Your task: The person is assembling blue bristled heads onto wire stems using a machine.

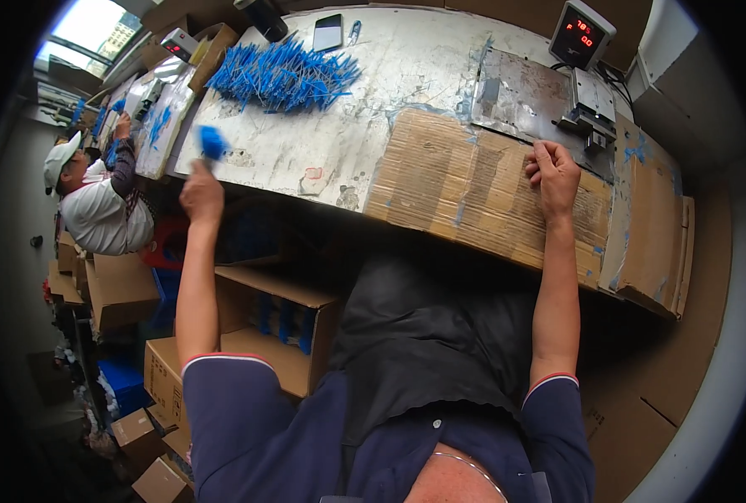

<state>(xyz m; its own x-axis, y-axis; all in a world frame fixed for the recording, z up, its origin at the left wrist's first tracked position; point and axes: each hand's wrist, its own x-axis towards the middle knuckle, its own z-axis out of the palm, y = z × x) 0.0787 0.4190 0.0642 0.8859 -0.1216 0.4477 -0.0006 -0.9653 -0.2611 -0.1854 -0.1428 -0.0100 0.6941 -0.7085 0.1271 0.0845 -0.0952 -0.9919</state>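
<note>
My left hand [202, 194] is raised over the table's front edge at the left, its fingers closed at the lower end of a small blue piece [213, 142] that is smeared by motion. Beyond it lies a big heap of blue pieces with thin pale stems [282, 77]. At the right, my right hand [555, 178] hovers over the far edge of a flat cardboard sheet [465, 180], fingertips drawn together. Whatever is between them, if anything, is too small to make out. Just past those fingertips is a worn metal plate [519, 96] with a metal fixture [591, 109].
A display box with red digits [584, 35] stands behind the plate. A phone [327, 32] and a dark cup [264, 18] sit at the table's back. Folded cardboard [654, 218] borders the right end. Under the table stands an open carton [259, 352]. A co-worker [104, 205] works at the far left.
</note>
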